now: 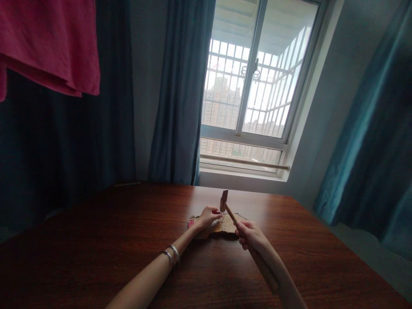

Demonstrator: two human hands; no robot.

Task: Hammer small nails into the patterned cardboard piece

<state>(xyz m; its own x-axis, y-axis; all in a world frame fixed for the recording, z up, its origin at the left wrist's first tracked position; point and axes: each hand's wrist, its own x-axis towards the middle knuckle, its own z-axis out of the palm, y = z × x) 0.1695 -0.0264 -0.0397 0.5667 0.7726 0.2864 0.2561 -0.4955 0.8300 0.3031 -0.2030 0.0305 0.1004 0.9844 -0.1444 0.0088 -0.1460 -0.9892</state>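
Observation:
My right hand [252, 236] is wrapped around the wooden handle of a hammer [231, 214]. The rear of that handle runs back along my forearm. The hammer's head is raised just above several thin upright nails [223, 216] in a tan, speckled board [230, 224] with ragged edges. At the nails, the fingers of my left hand [209, 216] are pinched together, apparently around one nail; the fingertips are small and partly hidden. A pinkish patch shows at the board's left end, beneath my left hand.
The board lies on a glossy brown wooden table [128, 244], whose far edge faces a barred window [244, 86]. Blue curtains [180, 94] hang on both sides. A pink cloth [54, 43] hangs at upper left.

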